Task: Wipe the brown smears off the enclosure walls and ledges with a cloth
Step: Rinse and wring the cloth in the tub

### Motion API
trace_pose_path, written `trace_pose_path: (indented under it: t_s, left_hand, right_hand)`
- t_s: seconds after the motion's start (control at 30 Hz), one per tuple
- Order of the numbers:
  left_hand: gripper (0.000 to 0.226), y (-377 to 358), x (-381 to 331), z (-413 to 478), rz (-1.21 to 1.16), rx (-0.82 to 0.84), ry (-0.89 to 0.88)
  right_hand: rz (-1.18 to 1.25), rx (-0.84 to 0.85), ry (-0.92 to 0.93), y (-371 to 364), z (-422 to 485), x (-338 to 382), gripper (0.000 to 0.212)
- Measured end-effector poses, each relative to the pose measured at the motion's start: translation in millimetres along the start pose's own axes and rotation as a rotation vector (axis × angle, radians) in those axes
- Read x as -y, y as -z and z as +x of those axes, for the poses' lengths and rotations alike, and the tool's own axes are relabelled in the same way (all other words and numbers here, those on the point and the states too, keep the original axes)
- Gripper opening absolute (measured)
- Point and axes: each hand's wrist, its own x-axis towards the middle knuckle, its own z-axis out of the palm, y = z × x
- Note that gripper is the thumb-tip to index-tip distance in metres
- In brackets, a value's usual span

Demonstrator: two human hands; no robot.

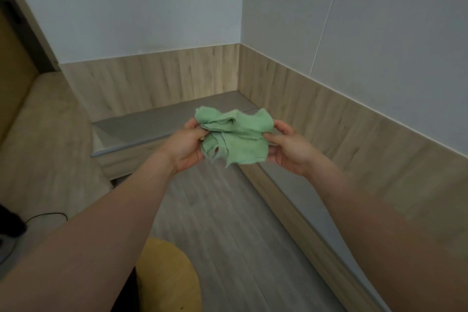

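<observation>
Cloth (pixel 234 135), green, crumpled, held in mid-air above grey ledge (pixel 152 125) in corner. Left hand (pixel 186 145) pinches its left edge, right hand (pixel 286 149) pinches right edge; neither touches any surface. Wood-grain wall panel (pixel 152 81) behind, white wall (pixel 126 7) above, plank floor (pixel 228 223) below, yellow round object (pixel 167 273) near bottom. No brown smears visible from here. Risks: bunched cloth wipes with small patch only, likely spreading smear; loose hanging corner may drag; light pinch may slip under pressure.

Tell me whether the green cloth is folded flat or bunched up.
Bunched: the green cloth hangs crumpled in loose layers between both hands.
</observation>
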Motion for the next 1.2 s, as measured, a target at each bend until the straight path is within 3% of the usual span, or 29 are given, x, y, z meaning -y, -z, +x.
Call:
trace_pose_path:
  t_s: [0.07, 0.17, 0.3, 0.4, 0.53, 0.7, 0.8, 0.9, 1.07, 1.2]
  left_hand:
    - [0.033, 4, -4, -5, -0.064, 0.075, -0.044]
    - [0.038, 8, -2, -12, -0.012, 0.138, 0.013]
    - [0.035, 14, 3, -10, -0.082, 0.089, 0.151]
    - [0.012, 23, 21, -7, 0.087, -0.02, 0.148]
    - [0.05, 54, 54, -9, 0.247, -0.12, 0.261]
    - [0.065, 127, 121, -24, 0.439, -0.163, 0.486]
    - [0.041, 169, 176, -44, 0.689, -0.089, 0.71]
    - [0.011, 214, 236, -69, 0.662, -0.236, 0.828]
    - [0.031, 264, 298, -108, 0.419, -0.526, 0.956]
    - [0.036, 294, 329, -111, 0.714, -0.637, 0.922]
  right_hand:
    - [0.07, 0.044, 0.087, 1, -2, 4, 0.026]
    - [0.009, -0.01, 0.057, 1, -2, 1, 0.043]
    - [-0.061, -0.035, -0.1, -1, 5, -13, 0.03]
    - [0.012, -0.108, -0.224, -4, 16, -31, 0.025]
    - [0.077, -0.141, -0.35, -3, 36, -70, 0.056]
    - [-0.202, -0.01, -0.397, -19, 57, -168, 0.055]
    - [-0.456, -0.007, -0.392, -32, 66, -230, 0.039]
    - [-0.658, 0.07, -0.48, -40, 82, -306, 0.031]
    - [-0.713, 0.077, -0.687, -56, 85, -410, 0.036]
    - [-0.595, -0.058, -0.888, -66, 71, -468, 0.021]
